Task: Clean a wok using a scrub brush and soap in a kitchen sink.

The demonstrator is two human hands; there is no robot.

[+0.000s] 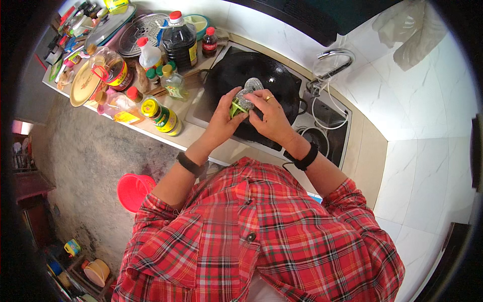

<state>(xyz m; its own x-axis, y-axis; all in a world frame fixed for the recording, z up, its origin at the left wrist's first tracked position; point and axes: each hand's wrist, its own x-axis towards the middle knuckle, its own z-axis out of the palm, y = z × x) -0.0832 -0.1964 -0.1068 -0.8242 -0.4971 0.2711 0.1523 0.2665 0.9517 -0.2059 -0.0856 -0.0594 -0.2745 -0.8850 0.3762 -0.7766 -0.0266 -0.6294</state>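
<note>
Above a black wok [222,79] on the stove, my two hands meet around a green plastic piece [237,109] and silvery steel-wire scourers [253,84]. My left hand [223,122] grips the green piece from the side, fingers curled over its top. My right hand [269,115], with a ring on one finger, pinches the nearer scourer where it meets the green plastic. The farther scourer sticks out past my fingertips. How the plastic and the wire join is hidden by my fingers.
A chrome faucet [336,70] with a white hose arches right of the wok. Left stand a spice jar [162,117], a large dark sauce jug [180,43] and several other bottles. A small pan [317,137] sits near my right wrist. A red bucket [132,192] stands on the floor.
</note>
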